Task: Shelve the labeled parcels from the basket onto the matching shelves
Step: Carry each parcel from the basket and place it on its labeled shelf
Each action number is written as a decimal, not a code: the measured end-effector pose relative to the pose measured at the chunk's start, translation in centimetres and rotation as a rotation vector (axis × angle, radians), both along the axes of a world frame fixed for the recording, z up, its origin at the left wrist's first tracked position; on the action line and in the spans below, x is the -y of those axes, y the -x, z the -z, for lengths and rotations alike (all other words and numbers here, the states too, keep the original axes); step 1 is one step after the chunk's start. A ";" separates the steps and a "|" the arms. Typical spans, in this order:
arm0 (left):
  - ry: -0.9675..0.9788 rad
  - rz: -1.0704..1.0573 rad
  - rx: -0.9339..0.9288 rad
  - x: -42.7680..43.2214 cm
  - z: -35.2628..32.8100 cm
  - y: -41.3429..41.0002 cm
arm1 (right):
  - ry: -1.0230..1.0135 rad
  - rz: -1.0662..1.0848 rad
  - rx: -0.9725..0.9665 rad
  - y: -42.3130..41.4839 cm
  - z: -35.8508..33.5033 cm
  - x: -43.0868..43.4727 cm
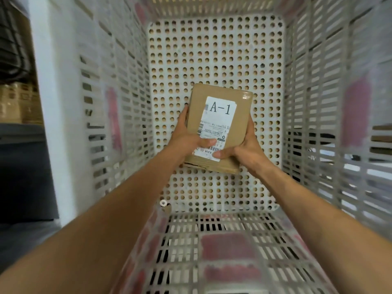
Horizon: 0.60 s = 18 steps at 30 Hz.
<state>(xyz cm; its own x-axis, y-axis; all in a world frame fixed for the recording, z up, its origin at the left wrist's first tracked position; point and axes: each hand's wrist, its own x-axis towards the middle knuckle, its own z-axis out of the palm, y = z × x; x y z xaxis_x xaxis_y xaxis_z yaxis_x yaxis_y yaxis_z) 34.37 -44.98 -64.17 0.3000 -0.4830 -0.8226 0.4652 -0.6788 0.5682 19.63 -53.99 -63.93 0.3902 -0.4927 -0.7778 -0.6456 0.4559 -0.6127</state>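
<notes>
A small brown cardboard parcel (239, 115) with a white label reading "A-1" is held inside a deep white plastic basket (214, 52), above its perforated floor. My left hand (186, 136) grips the parcel's left edge, thumb lying across the lower part of the label. My right hand (244, 149) grips its right edge and lower corner, thumb on the label's bottom. Both forearms reach down into the basket from the near side. No other parcel shows in the basket.
Slotted basket walls (110, 115) rise on every side, with faded red patches on them. A small white ring (163, 203) lies at the floor's near-left corner. Dark shelving and stacked boxes (17, 102) show beyond the left wall.
</notes>
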 end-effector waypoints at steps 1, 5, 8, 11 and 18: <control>0.013 -0.010 -0.004 -0.1 -0.1 0.1 | -0.005 0.013 0.027 0.0 -0.1 0.0; 0.071 -0.046 0.005 -0.9 -0.9 1.1 | -0.016 -0.001 0.081 0.4 -0.9 -0.5; 0.113 -0.059 0.019 -1.6 -1.8 1.7 | -0.003 -0.008 0.128 1.0 -1.7 -0.9; 0.115 -0.064 0.059 -1.5 -3.3 2.2 | 0.041 0.039 0.179 1.4 -3.0 -1.0; 0.216 -0.029 0.123 0.4 -12.1 1.9 | 0.208 0.003 0.270 1.7 -11.3 1.3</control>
